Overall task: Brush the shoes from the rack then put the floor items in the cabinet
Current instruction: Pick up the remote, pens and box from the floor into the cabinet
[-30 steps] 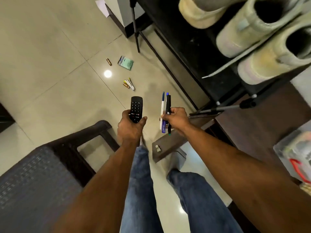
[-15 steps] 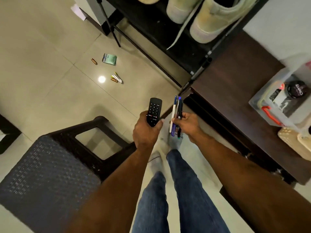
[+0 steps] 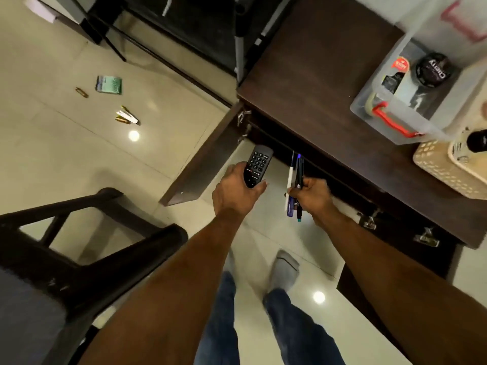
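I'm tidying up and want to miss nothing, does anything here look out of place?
Yes. Small items lie scattered on the floor tiles beside the shoe rack: a green packet, a lone battery, and a small cluster of batteries. The cabinet door also stands open.

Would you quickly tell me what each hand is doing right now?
Left hand: grips the black remote control.
Right hand: grips a bundle of pens.

Glossy beige tile floor w/ light glare; dark chair left.
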